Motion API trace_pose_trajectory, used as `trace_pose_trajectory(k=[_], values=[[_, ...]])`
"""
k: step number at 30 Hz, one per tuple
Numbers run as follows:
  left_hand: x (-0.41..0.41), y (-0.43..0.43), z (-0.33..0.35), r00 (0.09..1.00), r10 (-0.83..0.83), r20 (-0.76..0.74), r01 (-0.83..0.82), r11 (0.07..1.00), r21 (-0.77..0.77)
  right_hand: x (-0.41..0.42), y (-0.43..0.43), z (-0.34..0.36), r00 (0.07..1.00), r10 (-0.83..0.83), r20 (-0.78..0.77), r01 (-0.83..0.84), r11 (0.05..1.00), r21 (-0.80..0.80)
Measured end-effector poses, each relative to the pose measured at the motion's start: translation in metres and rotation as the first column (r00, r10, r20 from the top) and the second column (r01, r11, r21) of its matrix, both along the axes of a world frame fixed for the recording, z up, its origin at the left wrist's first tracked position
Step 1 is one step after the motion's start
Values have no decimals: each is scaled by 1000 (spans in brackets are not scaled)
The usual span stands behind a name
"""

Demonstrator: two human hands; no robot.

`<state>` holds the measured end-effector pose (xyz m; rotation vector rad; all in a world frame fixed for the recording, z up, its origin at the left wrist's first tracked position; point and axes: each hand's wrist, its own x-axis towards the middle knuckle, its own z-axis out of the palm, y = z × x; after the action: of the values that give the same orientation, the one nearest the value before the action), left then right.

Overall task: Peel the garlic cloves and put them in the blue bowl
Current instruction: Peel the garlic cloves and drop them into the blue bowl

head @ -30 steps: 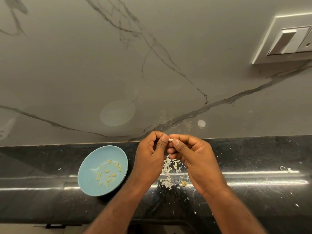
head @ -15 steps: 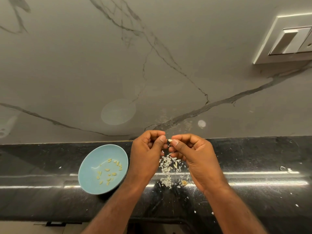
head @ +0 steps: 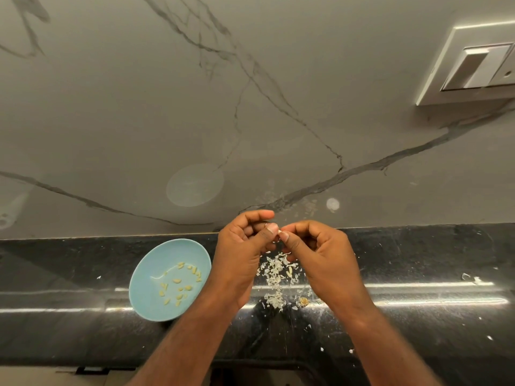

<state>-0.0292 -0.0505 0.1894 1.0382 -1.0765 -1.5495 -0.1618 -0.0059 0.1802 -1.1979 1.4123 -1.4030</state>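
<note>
A small white garlic clove (head: pixel 279 232) is pinched between the fingertips of my left hand (head: pixel 242 254) and my right hand (head: pixel 320 254), held above the black counter. Only a sliver of the clove shows between the thumbs. To the left sits the blue bowl (head: pixel 150 277), holding several peeled yellowish cloves (head: pixel 181 282). Under my hands lies a pile of white garlic skins (head: pixel 276 277), with one loose clove (head: pixel 290 271) among them.
The black stone counter (head: pixel 418 274) runs left to right, with scattered skin flecks at the right. A grey marble backsplash (head: pixel 250 107) rises behind it. A white switch plate (head: pixel 473 65) is on the wall at the upper right.
My hands have shifted slightly, the left thumb now pressing over the clove's end against the right thumb. Bowl and skin pile are unchanged.
</note>
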Motion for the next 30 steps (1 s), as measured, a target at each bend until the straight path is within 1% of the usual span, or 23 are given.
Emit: trace_pose_trajectory(k=[3, 5, 6, 10, 13, 16, 18, 21, 24, 26, 30], values=[[-2, 0, 1, 998, 13, -58, -11, 999, 36, 2, 1, 1, 997, 28, -75, -32, 998, -52], [-3, 1, 3, 996, 13, -85, -9, 999, 46, 3, 0, 0, 998, 24, -60, -28, 998, -60], [-3, 1, 3, 996, 13, -88, -9, 999, 43, 3, 0, 0, 1000, 16, -26, -17, 998, -54], [0, 0, 5, 999, -15, -51, 15, 1000, 2, 0, -2, -2, 980, 20, 196, -19, 1000, -5], [3, 0, 9, 998, -57, -19, 57, 998, -38, -4, -3, -2, 969, 21, 247, -21, 1000, -5], [2, 2, 9, 998, -15, 64, 22, 993, -112, -5, -3, -1, 972, 25, 234, -24, 1000, -4], [1, 3, 8, 986, 33, 162, -1, 982, -191, -4, -2, 1, 971, 21, 236, -21, 1000, -1], [1, 4, 8, 959, 53, 277, 24, 964, -266, -2, -1, 1, 977, -15, 215, 15, 1000, 1], [1, 6, 10, 941, 57, 334, 48, 953, -298, -2, 0, 1, 989, -39, 145, 40, 999, -1], [2, 6, 11, 928, 67, 366, 53, 950, -309, -1, 2, 2, 996, -27, 89, 28, 1000, -11], [5, 5, 13, 924, 69, 376, 51, 952, -301, 0, 4, 7, 999, 15, 43, -14, 999, -33]])
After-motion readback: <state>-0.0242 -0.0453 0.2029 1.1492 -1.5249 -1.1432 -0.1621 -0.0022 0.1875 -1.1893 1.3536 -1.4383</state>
